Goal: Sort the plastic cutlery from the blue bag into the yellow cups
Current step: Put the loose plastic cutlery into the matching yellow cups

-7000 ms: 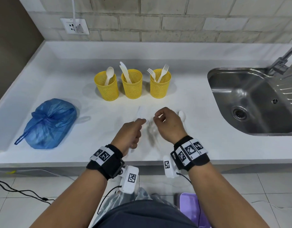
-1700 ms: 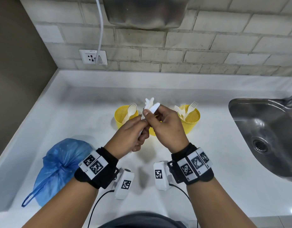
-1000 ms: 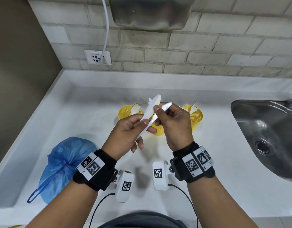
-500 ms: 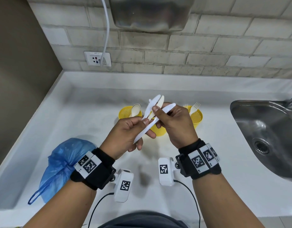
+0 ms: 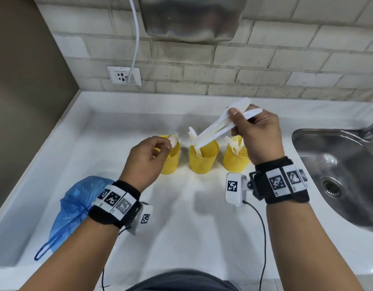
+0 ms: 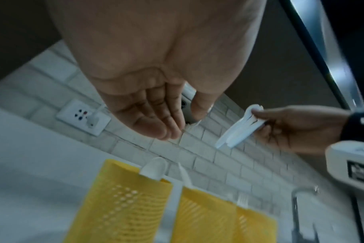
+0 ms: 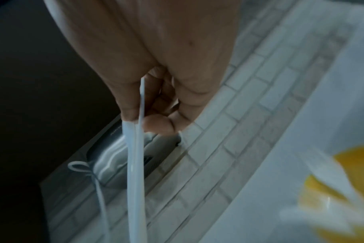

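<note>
Over the middle yellow cup (image 5: 203, 158), right hand (image 5: 259, 135) pinches a bundle of white knives (image 5: 219, 128) angled handle-down for the drop, left hand (image 5: 148, 158) hovering loose and empty, blue bag (image 5: 76, 204) aside

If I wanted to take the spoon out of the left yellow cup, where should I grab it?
Pinch the spoon by its bowl, coming straight down from above. Only the bowl sticks up over the left yellow cup's rim; the handle is down inside the mesh wall, so lifting upward should free it.
</note>
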Demonstrator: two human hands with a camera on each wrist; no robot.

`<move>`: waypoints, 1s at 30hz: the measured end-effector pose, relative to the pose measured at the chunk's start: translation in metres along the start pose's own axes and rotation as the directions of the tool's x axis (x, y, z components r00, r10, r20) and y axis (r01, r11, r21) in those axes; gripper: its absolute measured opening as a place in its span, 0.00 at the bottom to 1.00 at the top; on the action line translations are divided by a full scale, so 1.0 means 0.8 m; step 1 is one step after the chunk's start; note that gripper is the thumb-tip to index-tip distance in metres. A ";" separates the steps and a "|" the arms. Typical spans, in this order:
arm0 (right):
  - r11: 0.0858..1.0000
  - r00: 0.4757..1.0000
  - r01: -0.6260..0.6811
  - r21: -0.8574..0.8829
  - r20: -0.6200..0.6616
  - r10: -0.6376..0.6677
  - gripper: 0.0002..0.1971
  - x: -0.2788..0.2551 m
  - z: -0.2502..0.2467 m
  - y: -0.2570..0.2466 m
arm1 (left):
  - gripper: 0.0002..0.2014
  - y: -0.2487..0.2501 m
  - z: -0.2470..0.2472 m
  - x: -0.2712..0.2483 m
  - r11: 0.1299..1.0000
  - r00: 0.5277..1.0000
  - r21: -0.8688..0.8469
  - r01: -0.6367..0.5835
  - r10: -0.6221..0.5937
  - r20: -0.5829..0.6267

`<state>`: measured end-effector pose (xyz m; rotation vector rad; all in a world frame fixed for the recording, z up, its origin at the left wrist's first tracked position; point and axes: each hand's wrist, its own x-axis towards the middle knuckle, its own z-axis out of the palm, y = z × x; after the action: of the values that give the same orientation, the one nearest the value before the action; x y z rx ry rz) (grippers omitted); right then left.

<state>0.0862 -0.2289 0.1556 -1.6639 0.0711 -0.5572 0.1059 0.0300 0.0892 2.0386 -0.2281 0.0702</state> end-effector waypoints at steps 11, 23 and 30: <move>0.834 0.994 0.026 -0.551 0.102 0.037 0.10 0.030 0.021 0.090 | 0.09 -0.042 0.026 0.014 0.841 0.979 0.501 -0.204 0.173 0.108; 0.786 0.990 0.134 -0.603 0.046 -0.133 0.19 -0.007 0.032 0.103 | 0.09 -0.053 0.030 0.014 0.881 0.984 0.438 -0.178 0.166 0.065; 0.632 0.949 0.233 -0.739 0.313 0.016 0.11 -0.059 0.039 0.135 | 0.08 -0.055 0.033 0.013 0.886 0.982 0.426 -0.184 0.182 0.044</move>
<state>0.0859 -0.2033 0.0364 -2.6107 -0.0185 -0.3712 0.1228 0.0247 0.0403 2.4512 -0.4393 0.2553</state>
